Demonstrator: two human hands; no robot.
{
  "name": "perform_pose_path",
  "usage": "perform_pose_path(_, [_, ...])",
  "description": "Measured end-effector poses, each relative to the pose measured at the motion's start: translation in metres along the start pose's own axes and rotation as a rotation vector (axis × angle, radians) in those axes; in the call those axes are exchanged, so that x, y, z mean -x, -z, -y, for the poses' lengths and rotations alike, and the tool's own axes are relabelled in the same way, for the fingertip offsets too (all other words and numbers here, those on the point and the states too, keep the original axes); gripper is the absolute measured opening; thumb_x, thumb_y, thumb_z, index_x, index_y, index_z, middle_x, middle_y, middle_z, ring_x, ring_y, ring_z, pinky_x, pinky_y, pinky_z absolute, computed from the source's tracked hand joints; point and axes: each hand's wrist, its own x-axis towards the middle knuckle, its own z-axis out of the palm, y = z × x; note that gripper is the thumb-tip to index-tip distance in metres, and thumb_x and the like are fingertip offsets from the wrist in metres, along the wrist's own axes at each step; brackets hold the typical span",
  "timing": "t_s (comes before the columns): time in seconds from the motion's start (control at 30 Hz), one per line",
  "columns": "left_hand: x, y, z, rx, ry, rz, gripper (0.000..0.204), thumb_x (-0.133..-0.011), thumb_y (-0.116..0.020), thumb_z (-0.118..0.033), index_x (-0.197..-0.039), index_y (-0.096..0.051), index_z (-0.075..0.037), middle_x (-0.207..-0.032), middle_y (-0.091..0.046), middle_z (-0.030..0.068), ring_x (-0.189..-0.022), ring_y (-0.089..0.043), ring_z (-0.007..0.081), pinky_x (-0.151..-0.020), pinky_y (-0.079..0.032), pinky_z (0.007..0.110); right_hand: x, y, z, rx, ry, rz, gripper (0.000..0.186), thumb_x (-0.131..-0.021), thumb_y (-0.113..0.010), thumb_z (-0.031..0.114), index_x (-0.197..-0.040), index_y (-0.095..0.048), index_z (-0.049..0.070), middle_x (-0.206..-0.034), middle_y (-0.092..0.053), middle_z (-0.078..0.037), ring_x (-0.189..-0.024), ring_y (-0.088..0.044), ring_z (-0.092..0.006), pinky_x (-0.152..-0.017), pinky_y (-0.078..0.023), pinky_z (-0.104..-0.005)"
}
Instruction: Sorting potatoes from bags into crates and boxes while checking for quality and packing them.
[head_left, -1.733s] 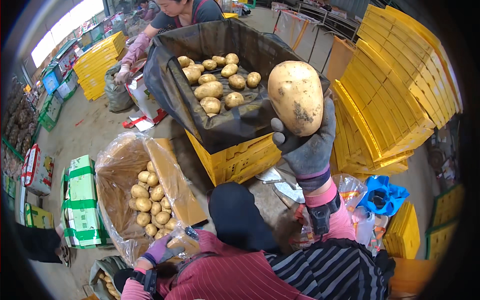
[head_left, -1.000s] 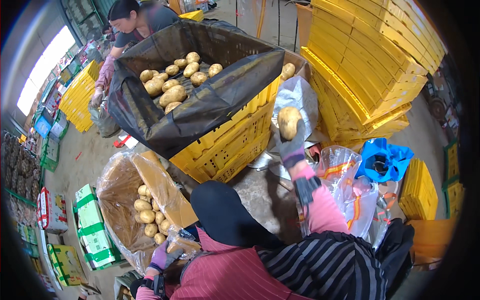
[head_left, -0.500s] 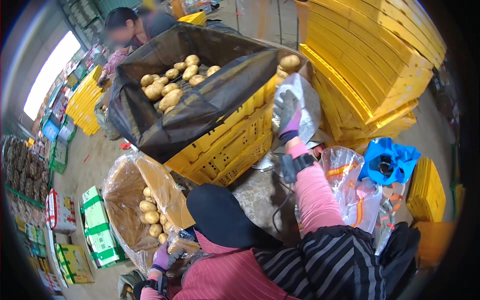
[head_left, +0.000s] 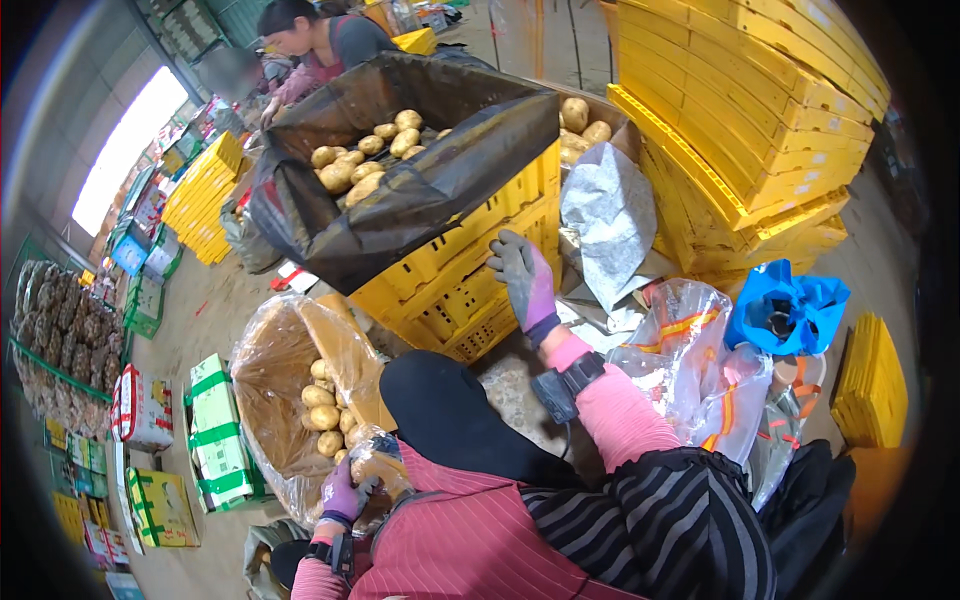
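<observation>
Grey-gloved, the right hand (head_left: pixel 522 275) is hovering empty, loosely opened, beside yellow crates (head_left: pixel 430 305); the left hand (head_left: pixel 345 494) is resting by a plastic-lined box (head_left: pixel 262 405), grip unclear, where potatoes (head_left: pixel 321 418) are lying.

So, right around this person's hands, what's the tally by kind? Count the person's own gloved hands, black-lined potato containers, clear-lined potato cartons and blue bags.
Gloved hands: 2 (left hand, right hand)
Black-lined container: 1
Clear-lined carton: 1
Blue bag: 1
Total: 5
</observation>
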Motion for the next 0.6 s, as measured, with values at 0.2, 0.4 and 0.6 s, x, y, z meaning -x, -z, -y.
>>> perform_pose_path(0.2, [0.020,-0.001,0.002,-0.121,-0.009,-0.054,0.080,-0.080,-0.076,-0.037,-0.143,-0.044,0.000,-0.123,-0.063,0.0249,-0.112,-0.061,0.0430,-0.097,-0.048,0.049,0.043,-0.037,0.034,0.097,0.064,0.124,0.031,-0.104,-0.053,0.010,-0.130,-0.057,-0.005,-0.118,-0.066,-0.014,-0.106,-0.066,-0.0180,-0.094,-0.054,-0.0306])
perform_pose_path(0.4, [0.051,0.006,0.011,-0.264,-0.161,-0.168,0.075,-0.081,-0.072,-0.028,-0.145,-0.043,-0.003,-0.138,-0.055,0.0237,-0.126,-0.053,0.0412,-0.106,-0.042,0.050,0.070,-0.072,0.056,0.188,0.233,0.304,0.030,-0.102,-0.053,0.007,-0.129,-0.060,-0.004,-0.115,-0.068,-0.013,-0.102,-0.067,-0.0174,-0.092,-0.055,-0.0306])
perform_pose_path(0.6, [0.068,0.022,0.017,-0.227,-0.184,-0.134,0.072,-0.082,-0.071,-0.038,-0.143,-0.047,-0.009,-0.141,-0.054,0.0191,-0.129,-0.052,0.0388,-0.108,-0.041,0.049,0.107,-0.120,0.079,0.331,0.362,0.519,0.032,-0.105,-0.051,0.014,-0.133,-0.057,-0.002,-0.120,-0.067,-0.013,-0.104,-0.068,-0.0197,-0.092,-0.053,-0.0311])
